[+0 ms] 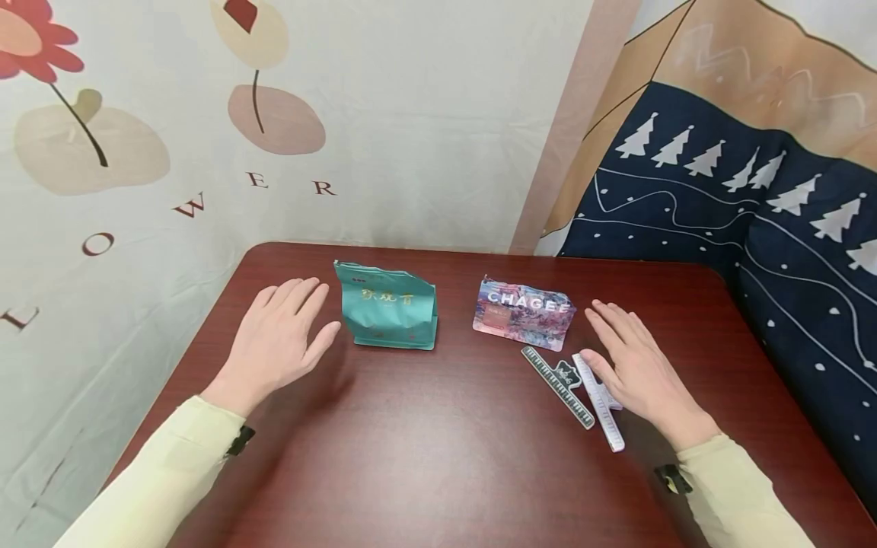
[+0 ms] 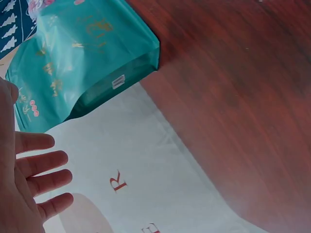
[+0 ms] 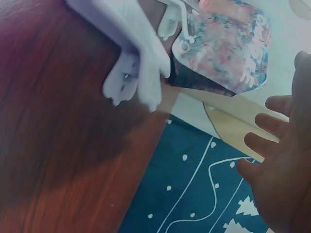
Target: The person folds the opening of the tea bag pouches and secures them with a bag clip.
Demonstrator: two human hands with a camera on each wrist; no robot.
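Note:
My left hand [image 1: 283, 335], fingers straight, hovers to the left of a teal pouch [image 1: 388, 308] that stands upright with gold lettering. In the left wrist view the same hand [image 2: 34, 179] is apart from the pouch [image 2: 92, 53]. On the other side, my right hand [image 1: 637, 365] is held with extended fingers near a white long-jawed clip [image 1: 600, 403], covering part of it. Beside that lies a dark green clip [image 1: 558, 387] with a piano-key pattern. A pink and blue CHAGEE pouch [image 1: 524, 313] stands behind both clips. Neither hand holds anything.
The things rest on a dark red wooden table [image 1: 411, 472]. A pale cloth [image 1: 425, 137] with flower prints hangs behind it. Along the right edge hangs a navy cloth [image 1: 685, 198] with white trees. Each wrist wears a dark band.

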